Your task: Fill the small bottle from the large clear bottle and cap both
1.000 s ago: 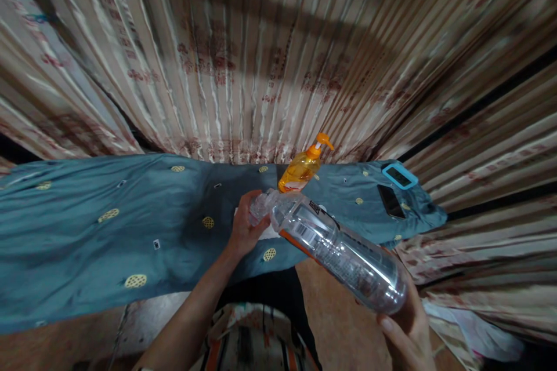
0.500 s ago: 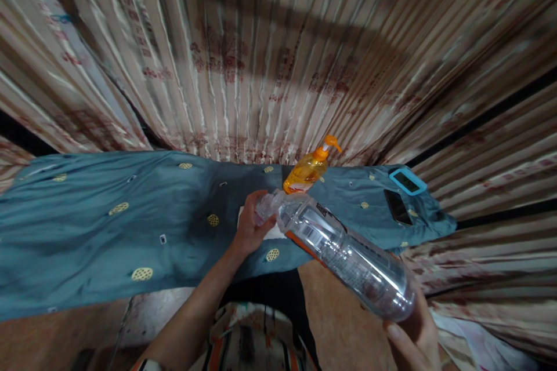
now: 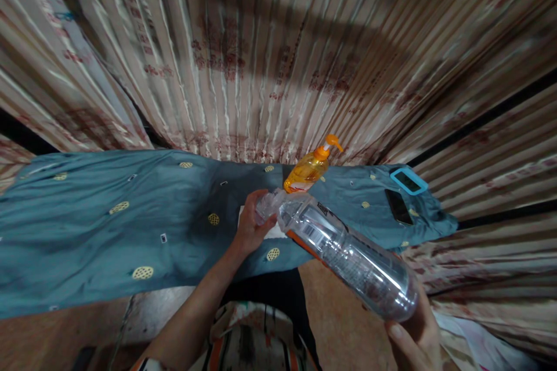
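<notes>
Plastic bottle [image 3: 350, 255] slants near pump bottle [image 3: 307, 169] holding amber liquid [image 3: 300, 176].

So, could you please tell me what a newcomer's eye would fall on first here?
Probably the clear bottle, tilted at front right, with the left fingers at its narrow end and the right fingers at its base. Next, the orange pump bottle, standing behind it on the blue-green cloth. A blue-rimmed device lies near the cloth's right end.
</notes>
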The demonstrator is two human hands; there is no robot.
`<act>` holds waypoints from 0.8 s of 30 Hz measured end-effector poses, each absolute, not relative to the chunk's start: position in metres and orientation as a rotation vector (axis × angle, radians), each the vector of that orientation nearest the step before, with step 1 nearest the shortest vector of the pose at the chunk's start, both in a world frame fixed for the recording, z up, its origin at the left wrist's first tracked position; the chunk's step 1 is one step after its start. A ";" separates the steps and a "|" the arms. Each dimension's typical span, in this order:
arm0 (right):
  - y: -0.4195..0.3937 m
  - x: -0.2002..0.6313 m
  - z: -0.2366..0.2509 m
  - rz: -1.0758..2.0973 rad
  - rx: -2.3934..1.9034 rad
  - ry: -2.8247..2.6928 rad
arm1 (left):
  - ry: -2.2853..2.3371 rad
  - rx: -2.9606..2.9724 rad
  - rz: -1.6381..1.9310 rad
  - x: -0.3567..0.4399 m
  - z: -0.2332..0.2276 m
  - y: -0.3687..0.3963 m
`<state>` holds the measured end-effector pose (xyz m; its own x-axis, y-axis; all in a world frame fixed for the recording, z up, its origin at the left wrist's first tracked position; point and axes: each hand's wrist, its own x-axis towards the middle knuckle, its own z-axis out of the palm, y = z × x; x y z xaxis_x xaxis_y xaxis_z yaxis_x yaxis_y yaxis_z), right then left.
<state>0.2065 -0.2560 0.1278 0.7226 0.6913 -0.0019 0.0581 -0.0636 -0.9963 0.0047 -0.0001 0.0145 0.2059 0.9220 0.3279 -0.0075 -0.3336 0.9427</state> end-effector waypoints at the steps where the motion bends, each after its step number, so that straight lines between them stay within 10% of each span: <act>1: -0.256 0.206 0.128 0.565 -1.569 -0.635 | 0.895 1.566 1.281 0.005 0.015 0.000; 24: -0.260 0.218 0.119 0.596 -1.552 -0.674 | 0.896 1.575 1.289 0.004 0.017 0.000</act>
